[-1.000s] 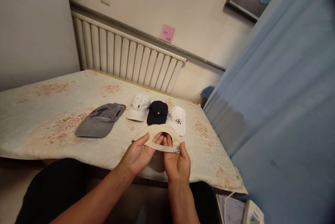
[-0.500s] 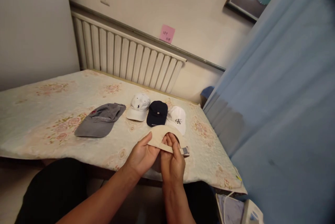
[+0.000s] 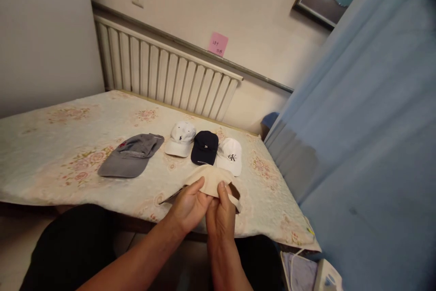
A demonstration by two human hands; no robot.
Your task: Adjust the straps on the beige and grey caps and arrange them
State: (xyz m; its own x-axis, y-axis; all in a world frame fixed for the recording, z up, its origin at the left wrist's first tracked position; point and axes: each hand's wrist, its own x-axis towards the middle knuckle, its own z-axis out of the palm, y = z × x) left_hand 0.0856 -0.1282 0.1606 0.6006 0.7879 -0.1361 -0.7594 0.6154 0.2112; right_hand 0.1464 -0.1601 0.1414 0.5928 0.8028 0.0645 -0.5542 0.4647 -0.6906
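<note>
A floral-covered table [image 3: 51, 145] carries a grey cap [image 3: 131, 155], then a white cap [image 3: 180, 139], a navy cap [image 3: 205, 147] and a white lettered cap [image 3: 231, 156] in a row to the grey cap's right. Nearer than that row, at the table's near edge, both hands pinch a beige cap [image 3: 209, 180]: left hand [image 3: 189, 207] and right hand [image 3: 220, 216] cover its lower part, and its shape is hard to make out.

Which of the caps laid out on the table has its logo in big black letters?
The white cap at the right end of the row, beside the navy cap; the other white cap bears only a small dark emblem.
</note>
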